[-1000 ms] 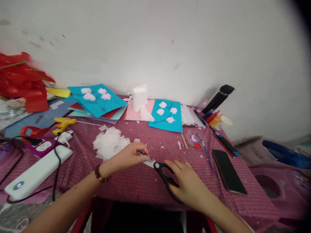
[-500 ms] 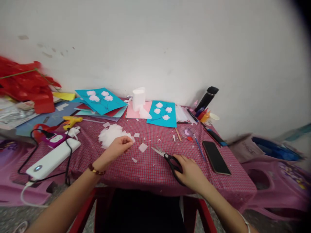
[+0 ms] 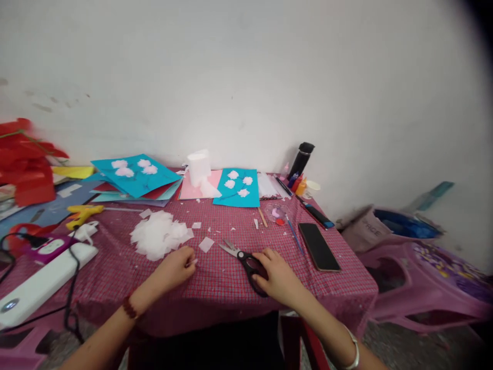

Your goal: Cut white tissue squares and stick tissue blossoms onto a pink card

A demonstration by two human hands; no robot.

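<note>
Head view: stiff scissors (image 3: pixel 235 252) are being gripped at the loops by the curled right hand (image 3: pixel 277 276), a likely flimsy paper scrap (image 3: pixel 193 261) left of them being pinched by the left hand (image 3: pixel 175 268).

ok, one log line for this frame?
left hand: pinching white scrap | right hand: gripping scissors handles, blades flat on tablecloth | tissue pile: beyond left hand

Table (image 3: pixel 215 288), as I count it: one pair of scissors (image 3: pixel 241 257), two blue blossom cards (image 3: pixel 134 174), one phone (image 3: pixel 319 246), one glue gun (image 3: pixel 82 213), one tissue roll (image 3: pixel 198 167), one white tissue heap (image 3: pixel 156 236), one black bottle (image 3: pixel 302 159).
</note>
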